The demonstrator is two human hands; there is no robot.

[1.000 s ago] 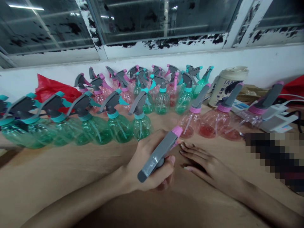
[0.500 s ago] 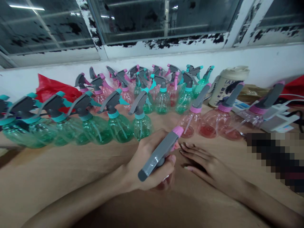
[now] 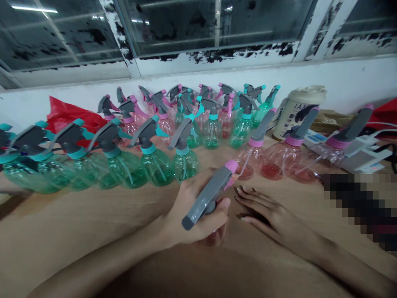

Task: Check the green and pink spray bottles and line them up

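Note:
My left hand (image 3: pixel 194 209) is wrapped round a pink spray bottle (image 3: pixel 208 195) with a grey trigger head and pink nozzle, standing on the brown table (image 3: pixel 77 219). Only a bit of its pink body shows under my fingers. My right hand (image 3: pixel 266 209) lies flat on the table just right of it, fingers stretched out toward the nozzle, holding nothing.
A row of green spray bottles (image 3: pixel 155 159) runs across the left. Pink bottles (image 3: pixel 281 155) stand to the right, and more mixed bottles (image 3: pixel 214 120) crowd the back by the wall. A beige canister (image 3: pixel 297 109), a white box (image 3: pixel 361 155) and a red bag (image 3: pixel 66 114) sit nearby.
The bottle in my left hand has shifted slightly up and away from me. My right hand has stayed flat in place.

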